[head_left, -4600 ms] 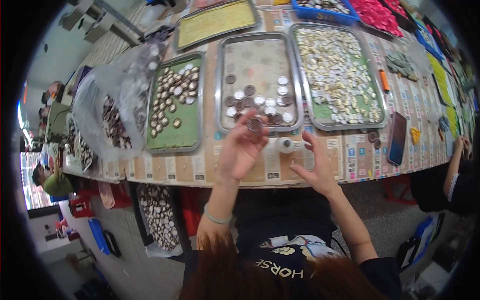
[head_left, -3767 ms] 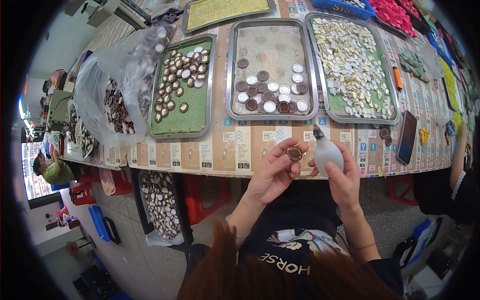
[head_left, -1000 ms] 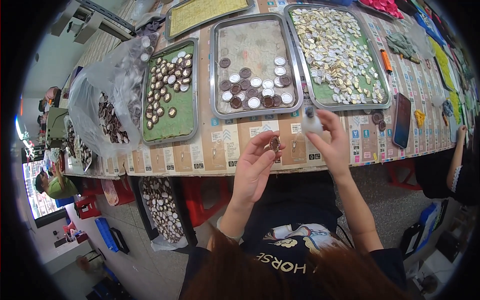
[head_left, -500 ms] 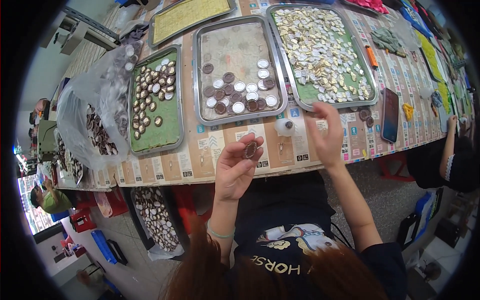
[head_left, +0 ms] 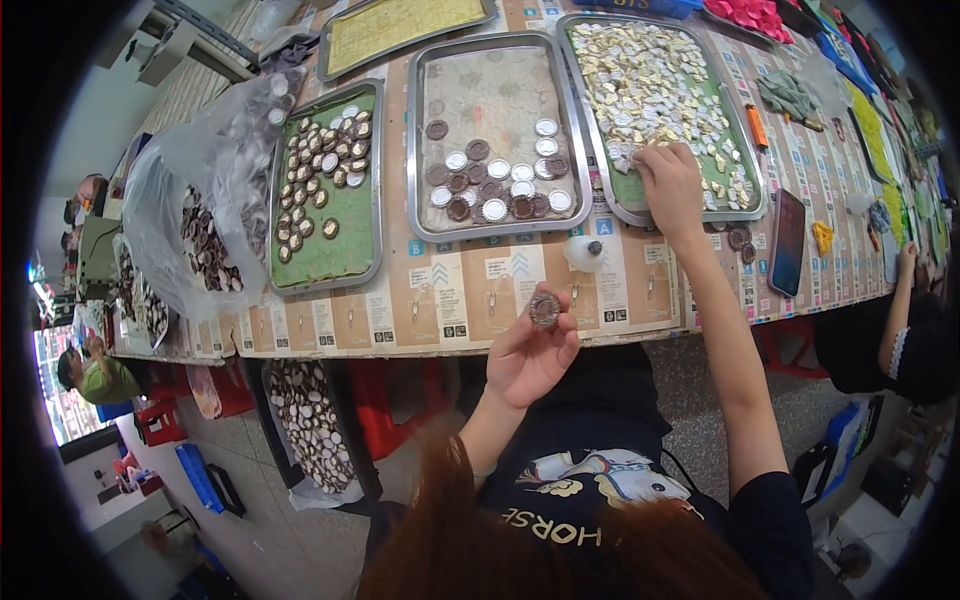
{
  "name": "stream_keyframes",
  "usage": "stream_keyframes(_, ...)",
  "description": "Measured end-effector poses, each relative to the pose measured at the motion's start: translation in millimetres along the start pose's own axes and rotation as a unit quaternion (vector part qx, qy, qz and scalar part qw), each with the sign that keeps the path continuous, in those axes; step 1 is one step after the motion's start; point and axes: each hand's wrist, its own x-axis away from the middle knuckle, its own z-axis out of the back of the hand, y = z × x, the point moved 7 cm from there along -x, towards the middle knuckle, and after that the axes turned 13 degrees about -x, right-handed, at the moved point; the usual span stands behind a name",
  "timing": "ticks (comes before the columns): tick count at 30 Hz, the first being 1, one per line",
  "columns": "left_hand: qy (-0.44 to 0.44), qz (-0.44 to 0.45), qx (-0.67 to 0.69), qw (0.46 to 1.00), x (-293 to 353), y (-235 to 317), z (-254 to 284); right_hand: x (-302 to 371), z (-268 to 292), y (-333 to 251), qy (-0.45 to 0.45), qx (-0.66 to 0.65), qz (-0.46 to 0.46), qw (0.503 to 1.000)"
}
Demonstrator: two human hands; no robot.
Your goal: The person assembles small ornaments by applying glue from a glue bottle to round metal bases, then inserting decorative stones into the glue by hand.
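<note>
My left hand is raised in front of the table edge, its fingertips pinching a brown, round disc with a scalloped rim. Over the near left part of the right-hand tray is my right hand, fingers bent down and together among small gold-and-white pieces; what lies between the fingertips is hidden. Between the hands stands a small white squeeze bottle with a dark tip. The middle tray holds several loose discs, some brown side up, others white.
A green-lined tray at left carries discs topped with gold pieces. Beside it lies a clear plastic bag of discs. A phone, an orange cutter and a grey cloth are at right. Below the table sits a bin of discs.
My right hand has moved from above the tray's near edge down onto the gold-and-white pieces. My left hand, still pinching the disc, has shifted right and turned its face upward. The view has shifted slightly.
</note>
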Motion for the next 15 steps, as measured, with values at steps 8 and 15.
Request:
stream_keyframes(8,0.039,-0.011,-0.142,0.989,-1,4,13,32,42,-30,0.067,-0.224,-0.139,0.962)
stream_keyframes(15,0.127,0.012,-0.124,0.984,-10,-8,15,103,12,-70,-0.055,-0.549,-0.399,0.732)
